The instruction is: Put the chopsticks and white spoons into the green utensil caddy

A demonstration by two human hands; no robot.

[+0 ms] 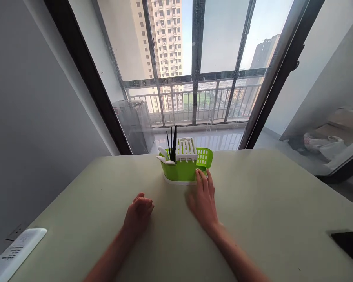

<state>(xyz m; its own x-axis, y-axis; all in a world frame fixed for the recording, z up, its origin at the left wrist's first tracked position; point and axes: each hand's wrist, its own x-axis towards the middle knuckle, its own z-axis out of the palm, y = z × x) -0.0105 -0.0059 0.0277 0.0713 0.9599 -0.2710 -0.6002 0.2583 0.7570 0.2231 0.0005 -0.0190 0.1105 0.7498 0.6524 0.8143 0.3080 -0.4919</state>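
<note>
A green cutlery holder (181,171) with a white base stands near the far edge of the table. Its left compartment holds white spoons (162,156) and black chopsticks (171,143). A white slotted rack (187,148) covers the middle, and a green perforated basket (206,156) sits at the right end. My right hand (205,199) reaches to the front right of the holder, its fingers stretched out and fingertips at the basket's lower edge. My left hand (139,213) is curled in a loose fist above the table, apart from the holder; nothing shows in it.
The pale green table (264,219) spreads to both sides. A white device (22,246) lies at the left edge, and a black object (350,246) at the right edge. Beyond the table is a glass door frame (270,90) with a balcony behind it.
</note>
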